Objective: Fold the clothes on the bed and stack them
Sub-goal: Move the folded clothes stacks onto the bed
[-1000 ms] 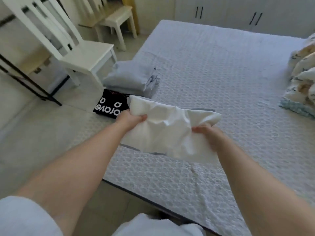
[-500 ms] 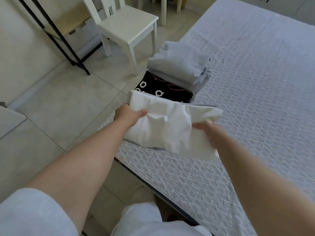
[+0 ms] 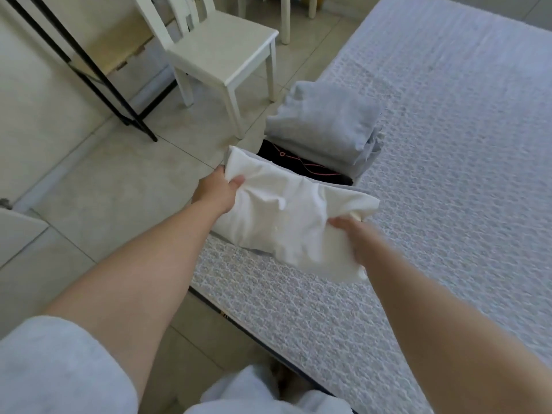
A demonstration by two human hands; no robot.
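shirt (image 3: 286,216): white, folded, rumpled, over bed (image 3: 448,174) edge
left hand (image 3: 219,191): grips shirt's left end
right hand (image 3: 354,234): grips right side
stack (image 3: 325,124): grey folds, just beyond

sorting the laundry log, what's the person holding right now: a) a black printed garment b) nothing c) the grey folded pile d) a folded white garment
d: the left hand and right hand each grip a side of the folded white garment, while the grey folded pile and black garment lie on the bed.
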